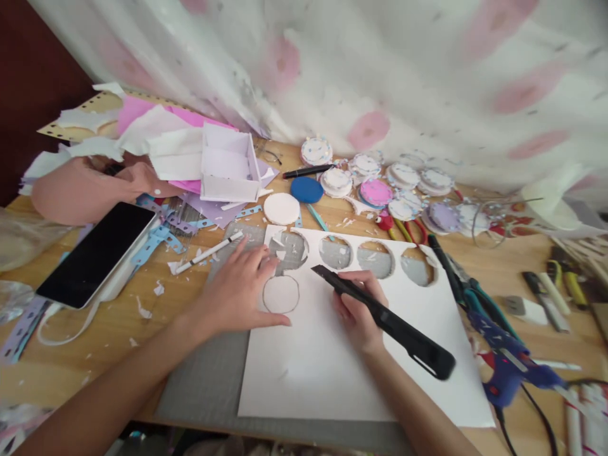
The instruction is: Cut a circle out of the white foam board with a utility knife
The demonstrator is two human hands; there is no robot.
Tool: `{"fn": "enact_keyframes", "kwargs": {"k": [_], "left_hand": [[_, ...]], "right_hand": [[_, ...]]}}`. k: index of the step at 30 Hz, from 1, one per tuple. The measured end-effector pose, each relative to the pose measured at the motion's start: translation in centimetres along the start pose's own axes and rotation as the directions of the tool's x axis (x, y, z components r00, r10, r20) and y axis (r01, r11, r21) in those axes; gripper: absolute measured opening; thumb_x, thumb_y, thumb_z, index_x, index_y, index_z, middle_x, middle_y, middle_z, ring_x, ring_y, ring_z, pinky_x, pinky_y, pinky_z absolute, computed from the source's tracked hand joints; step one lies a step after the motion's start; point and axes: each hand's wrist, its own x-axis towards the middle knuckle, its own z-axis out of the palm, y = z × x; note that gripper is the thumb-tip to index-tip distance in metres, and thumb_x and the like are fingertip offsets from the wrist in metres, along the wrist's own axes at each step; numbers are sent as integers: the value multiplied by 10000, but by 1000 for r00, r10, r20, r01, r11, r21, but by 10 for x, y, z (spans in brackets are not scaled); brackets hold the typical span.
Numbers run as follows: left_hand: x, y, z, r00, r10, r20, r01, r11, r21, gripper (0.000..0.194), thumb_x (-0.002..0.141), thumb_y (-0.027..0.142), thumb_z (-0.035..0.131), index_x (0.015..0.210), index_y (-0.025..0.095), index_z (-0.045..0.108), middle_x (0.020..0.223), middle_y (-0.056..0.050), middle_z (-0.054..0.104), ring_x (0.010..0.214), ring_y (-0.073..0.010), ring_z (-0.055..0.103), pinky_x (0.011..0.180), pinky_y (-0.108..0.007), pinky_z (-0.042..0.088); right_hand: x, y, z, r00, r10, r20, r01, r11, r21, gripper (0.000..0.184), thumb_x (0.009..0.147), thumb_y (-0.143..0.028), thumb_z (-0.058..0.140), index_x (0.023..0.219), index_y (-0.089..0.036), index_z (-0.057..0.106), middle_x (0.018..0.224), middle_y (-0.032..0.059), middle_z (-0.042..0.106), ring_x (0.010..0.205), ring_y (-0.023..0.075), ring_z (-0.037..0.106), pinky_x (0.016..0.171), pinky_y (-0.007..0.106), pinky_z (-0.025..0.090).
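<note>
A white foam board [308, 373] lies on a grey cutting mat [204, 380], with several round holes cut along its far edge. Below the leftmost hole a drawn circle [281, 294] shows on the board. My left hand [240, 288] rests at the board's left side with fingers spread, thumb and fingers around the circle. In my right hand [358, 310] is a black utility knife [384, 320], its blade end pointing left, just right of the circle. Whether the blade touches the board I cannot tell.
A phone [97, 253] and a white pen [209, 252] lie at left. Behind the board stand a white box [230, 164], a blue disc [306, 189] and several decorated round pieces [375, 192]. Pliers [482, 304] and a blue glue gun [510, 367] lie at right.
</note>
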Motion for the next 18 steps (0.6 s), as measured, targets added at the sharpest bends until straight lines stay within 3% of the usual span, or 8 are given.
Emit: {"fn": "enact_keyframes", "kwargs": {"k": [3,7,13,18], "left_hand": [[5,20,6,999,-37,-24,40,992,122,806,709,709,574,1177,52,585,1221,-259,547,1268,-430,422,1130,-602,224],[8,30,9,999,-30,-13,32,975,218,644,751,612,592,1094,68,614,1195,-263,563,1254,-441,433,1096,-602,283],[11,37,6,999,-46,9,42,954,298,473,768,507,585,1035,117,607,1147,-225,592,1225,-428,470,1041,-629,334],[17,45,5,984,-163,74,138,954,267,462,755,452,581,1051,98,585,1186,-238,535,1247,-443,434,1013,-604,377]], "right_hand": [[7,9,-3,993,102,-53,-83,953,291,157,807,-226,476,958,-221,517,487,-104,351,403,86,312,409,189,251],[12,11,-2,984,174,-45,-142,905,402,189,783,-215,501,972,-216,513,474,-105,368,418,88,313,423,191,243],[8,2,-7,979,196,64,-206,928,311,184,771,-215,527,955,-206,535,532,-79,486,437,86,349,432,198,249],[3,-8,-12,957,125,261,-139,990,37,164,702,-188,547,861,-187,586,581,-46,542,527,116,457,514,233,346]]}}
